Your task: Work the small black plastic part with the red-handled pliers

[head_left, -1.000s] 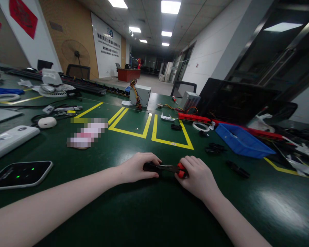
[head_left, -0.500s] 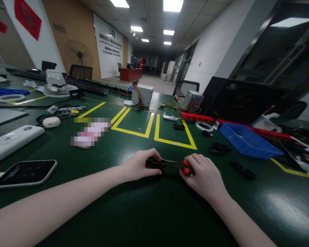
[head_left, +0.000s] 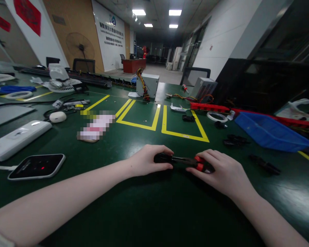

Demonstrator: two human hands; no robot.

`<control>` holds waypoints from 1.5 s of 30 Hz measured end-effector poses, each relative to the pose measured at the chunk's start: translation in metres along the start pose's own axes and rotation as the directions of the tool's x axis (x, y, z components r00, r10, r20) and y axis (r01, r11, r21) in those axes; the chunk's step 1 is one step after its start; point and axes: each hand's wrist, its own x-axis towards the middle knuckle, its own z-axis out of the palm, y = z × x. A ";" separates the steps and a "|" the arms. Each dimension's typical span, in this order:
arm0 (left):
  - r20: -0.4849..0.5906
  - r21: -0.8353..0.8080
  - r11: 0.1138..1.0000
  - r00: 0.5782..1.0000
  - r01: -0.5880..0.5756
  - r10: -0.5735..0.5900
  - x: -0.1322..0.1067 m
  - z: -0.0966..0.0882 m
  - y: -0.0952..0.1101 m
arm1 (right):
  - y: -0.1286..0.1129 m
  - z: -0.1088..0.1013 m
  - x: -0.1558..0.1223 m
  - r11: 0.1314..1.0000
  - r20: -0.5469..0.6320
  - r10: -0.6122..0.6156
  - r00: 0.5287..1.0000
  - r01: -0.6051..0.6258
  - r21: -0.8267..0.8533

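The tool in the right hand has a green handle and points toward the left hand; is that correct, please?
Not quite: the head view shows red, not green, on the handle; the tool in the right hand does point toward the left hand.

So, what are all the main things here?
Green table: one, green, foreground
Red-handled metal tool: one, red, black and grey, centre
Oblong black piece: one, black, centre
Yellow tape strips: several, yellow, centre
Blue plastic tray: one, blue, right
Black plastic pieces: several, black, right
Grey metal boxes: two, grey, far side
Rounded white case: one, white, left
Long white device: one, white, left
Dark-screened flat device: one, black, white, near left
Pixelated object: one, pinkish, left
Red office desk: one, red, background
Left hand: one, bare, holding the piece
Right hand: one, bare, holding the tool
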 end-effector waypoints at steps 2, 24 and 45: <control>0.008 0.014 1.000 1.000 -0.011 0.011 0.000 -0.001 0.001 | 0.001 0.001 -0.001 1.000 0.003 -0.008 1.000 0.007 0.004; 0.056 -0.020 0.997 0.995 -0.077 0.078 0.001 -0.003 0.002 | -0.005 0.007 0.003 1.000 0.069 -0.007 0.998 0.009 -0.023; 0.080 0.078 0.996 0.996 -0.044 0.038 0.002 0.000 0.002 | 0.008 -0.004 -0.001 0.997 0.110 0.014 0.994 -0.023 0.075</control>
